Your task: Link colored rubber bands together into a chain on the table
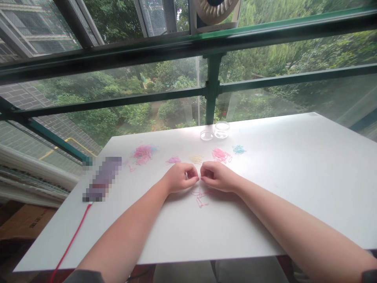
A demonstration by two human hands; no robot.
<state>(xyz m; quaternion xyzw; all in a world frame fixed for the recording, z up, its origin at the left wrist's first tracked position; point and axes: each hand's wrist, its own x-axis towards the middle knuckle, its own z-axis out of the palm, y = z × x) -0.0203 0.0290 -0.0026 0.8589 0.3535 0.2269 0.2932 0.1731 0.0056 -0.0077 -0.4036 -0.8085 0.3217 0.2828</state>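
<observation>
Left hand (183, 177): it was curled, with the thumb and the forefinger brought together at the tips; I could not tell if something thin was pinched there.
Right hand (218, 175): it was bent in the same manner, its fingertips just beside those of the other; also here I could not tell what was grasped.
Loose pink loops (200, 195): these thin pieces lay on the white table (294, 165), just below the two hands.
Sorted heaps: beyond the hands were a purple heap (173, 160), a yellow heap (196, 158), a pink heap (220, 155) and, farther right, a blue heap (239, 149).
Mixed heap (143, 154): it lay at the left, mostly pink with some blue.
Clear jar (222, 130): it stood near the far edge, beside a clear round lid (206, 135).
</observation>
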